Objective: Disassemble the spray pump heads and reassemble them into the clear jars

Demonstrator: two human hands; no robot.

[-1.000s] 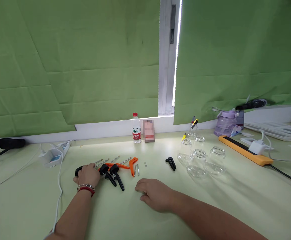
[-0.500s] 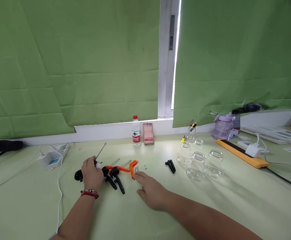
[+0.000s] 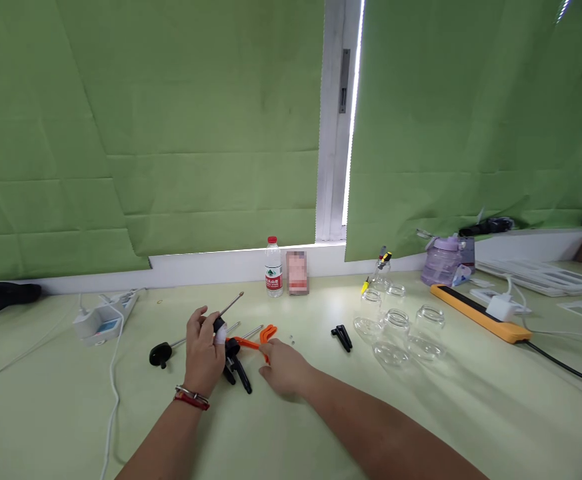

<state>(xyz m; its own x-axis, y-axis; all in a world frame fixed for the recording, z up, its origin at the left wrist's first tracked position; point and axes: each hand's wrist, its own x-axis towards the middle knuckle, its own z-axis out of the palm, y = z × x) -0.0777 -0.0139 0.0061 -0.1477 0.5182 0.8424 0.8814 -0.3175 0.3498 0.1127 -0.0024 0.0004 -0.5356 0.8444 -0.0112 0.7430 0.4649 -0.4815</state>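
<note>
My left hand (image 3: 205, 357) is closed around a black part with a white piece and a thin metal rod (image 3: 232, 304), whose tip points up and right. My right hand (image 3: 284, 367) lies low over the table with its fingers bent together at a bent orange plastic piece (image 3: 269, 333); its fingertips are hidden. Between the hands are a longer orange piece (image 3: 245, 343) and black handle-like parts (image 3: 242, 373), with metal rods behind them. To the left of my left hand lies another black knob with a rod (image 3: 161, 355).
Tiny metal bits (image 3: 292, 339) and black handles (image 3: 341, 338) lie to the right. Beyond are several glass jars (image 3: 395, 333), an orange power strip (image 3: 478, 313) and a purple jug (image 3: 441, 261). A water bottle (image 3: 273, 268) stands at the back. A white cable (image 3: 113, 387) runs down the left.
My left hand has lifted the black part with its rod and moved right, uncovering the other black knob's rod. My right hand has moved slightly left, over the lower end of the bent orange piece.
</note>
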